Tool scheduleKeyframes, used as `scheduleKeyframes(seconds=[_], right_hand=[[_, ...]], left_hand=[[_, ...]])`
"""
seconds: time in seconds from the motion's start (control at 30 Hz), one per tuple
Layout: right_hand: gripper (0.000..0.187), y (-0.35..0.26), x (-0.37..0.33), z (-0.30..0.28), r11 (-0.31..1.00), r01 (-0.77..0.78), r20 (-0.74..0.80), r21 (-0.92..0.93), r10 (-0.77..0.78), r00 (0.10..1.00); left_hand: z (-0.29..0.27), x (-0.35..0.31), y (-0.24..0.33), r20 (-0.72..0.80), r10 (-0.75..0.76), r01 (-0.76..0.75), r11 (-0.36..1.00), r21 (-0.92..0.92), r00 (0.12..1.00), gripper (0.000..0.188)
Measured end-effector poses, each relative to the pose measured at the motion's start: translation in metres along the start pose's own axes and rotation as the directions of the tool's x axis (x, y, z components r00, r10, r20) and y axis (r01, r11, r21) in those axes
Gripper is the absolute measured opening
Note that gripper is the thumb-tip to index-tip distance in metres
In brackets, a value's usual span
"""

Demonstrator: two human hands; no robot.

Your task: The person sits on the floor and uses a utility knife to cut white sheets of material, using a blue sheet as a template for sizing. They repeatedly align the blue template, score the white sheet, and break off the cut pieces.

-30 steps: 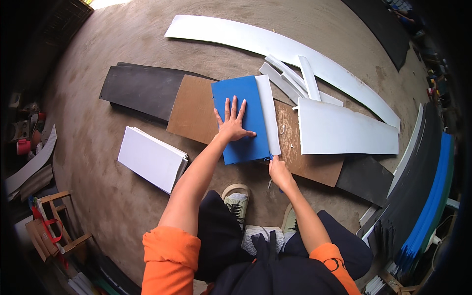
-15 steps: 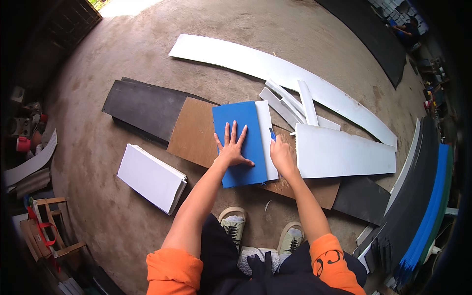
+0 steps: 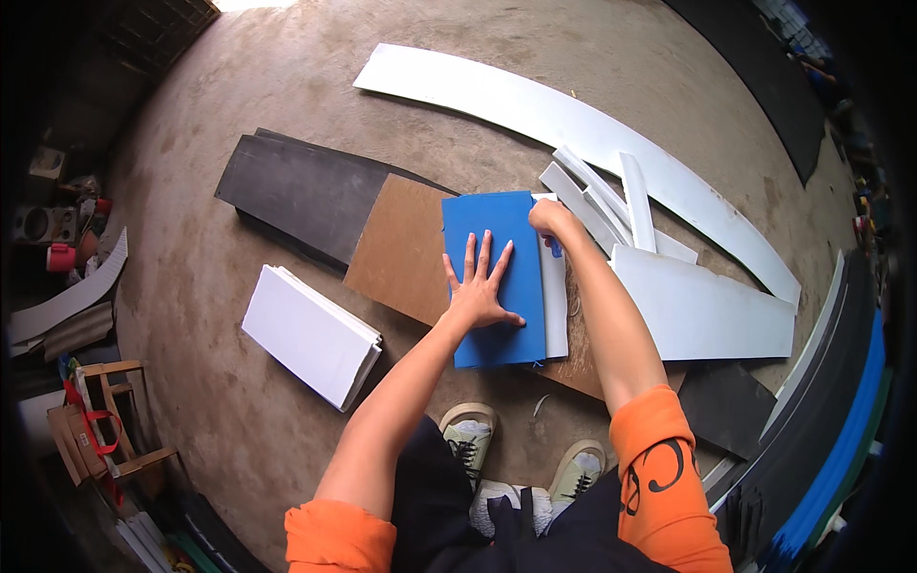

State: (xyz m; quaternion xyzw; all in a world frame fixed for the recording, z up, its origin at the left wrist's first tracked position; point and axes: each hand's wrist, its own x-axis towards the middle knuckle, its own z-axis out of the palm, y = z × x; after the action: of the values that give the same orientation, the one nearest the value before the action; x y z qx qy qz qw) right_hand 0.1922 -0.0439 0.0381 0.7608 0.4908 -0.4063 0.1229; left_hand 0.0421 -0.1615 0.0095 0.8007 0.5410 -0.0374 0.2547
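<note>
My left hand (image 3: 480,294) presses flat with fingers spread on a blue foam sheet (image 3: 489,212). Beneath that sheet lies a white foam sheet (image 3: 556,320), showing as a strip along the blue one's right edge. At the far right corner of the blue sheet, my right hand (image 3: 554,220) is closed round a blue utility knife (image 3: 555,247); its blade is hidden. Both sheets rest on a brown board (image 3: 394,250), which has scratches in its surface near the white strip.
Dark boards (image 3: 296,186) stick out beyond the brown board. A white foam stack (image 3: 308,334) lies at the left. To the right are a white panel (image 3: 702,306), white offcuts (image 3: 638,205) and a long white strip (image 3: 535,105). Blue and black sheets (image 3: 841,420) line the right side.
My right hand has moved with the knife from the white strip's middle to the far edge of the blue sheet. My left hand stays pressed on it. The whole view has shifted slightly.
</note>
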Motion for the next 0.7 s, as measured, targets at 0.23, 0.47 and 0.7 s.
scheduleKeyframes(seconds=[0.23, 0.47, 0.7], right_hand=[[0.024, 0.049, -0.073, 0.059, 0.998, -0.058, 0.100, 0.041, 0.053, 0.994], [0.032, 0.133, -0.150, 0.159, 0.998, 0.023, -0.130, 0.055, -0.016, 0.991], [0.031, 0.135, -0.177, 0.152, 1.000, -0.015, -0.024, -0.008, 0.015, 1.000]], left_hand=[[0.002, 0.005, -0.001, 0.023, -0.028, 0.028, 0.999, 0.019, 0.999, 0.129], [0.004, 0.007, 0.002, 0.019, -0.016, 0.016, 1.000, 0.020, 1.000, 0.130], [0.012, 0.009, -0.008, 0.011, 0.008, -0.008, 1.000, 0.014, 1.000, 0.129]])
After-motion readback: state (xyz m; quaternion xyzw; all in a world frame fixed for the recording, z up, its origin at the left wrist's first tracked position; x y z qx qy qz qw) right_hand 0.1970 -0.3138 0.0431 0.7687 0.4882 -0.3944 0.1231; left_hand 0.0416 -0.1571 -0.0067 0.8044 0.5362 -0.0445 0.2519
